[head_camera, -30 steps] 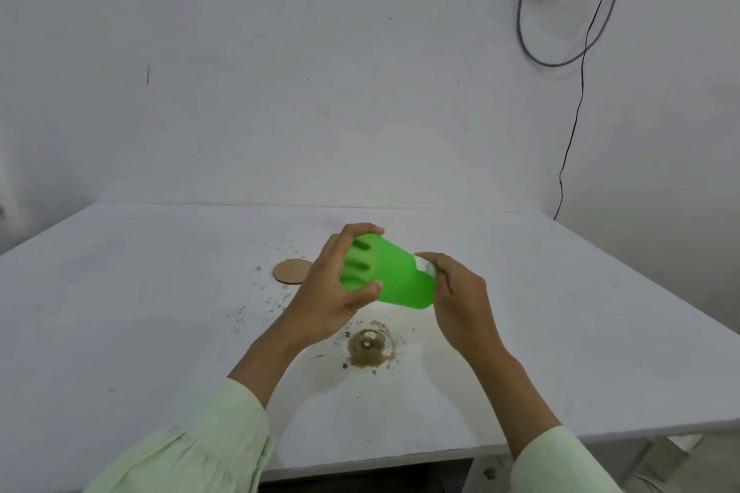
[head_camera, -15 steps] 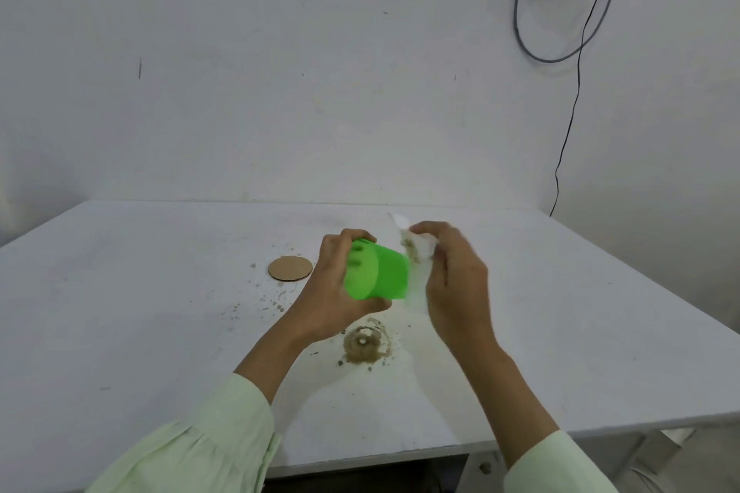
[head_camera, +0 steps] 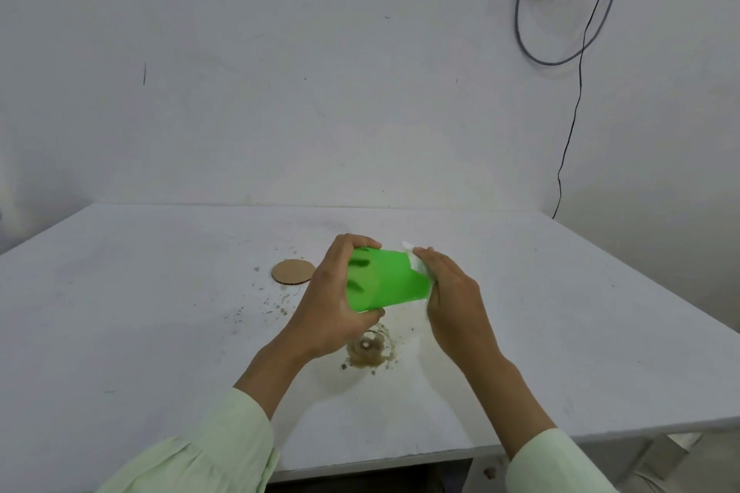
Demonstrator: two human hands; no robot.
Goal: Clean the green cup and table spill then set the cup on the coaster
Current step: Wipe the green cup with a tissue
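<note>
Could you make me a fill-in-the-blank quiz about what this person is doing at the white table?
1. The left hand holds a bright ____ plastic cup tipped on its side.
2. The right hand presses a crumpled white ____ against the cup.
3. The round brown cardboard coaster lies on the white table with ____ on it.
4. The brown spill lies below the ____.

Answers: green; tissue; nothing; cup

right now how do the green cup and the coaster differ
The green cup is held in the air, tipped on its side between the left hand and the right hand, while the coaster lies flat and untouched on the table. The cup is bright green and tall-walled; the coaster is a thin brown disc. A white tissue presses on the cup; nothing touches the coaster. Both have round outlines.
</note>
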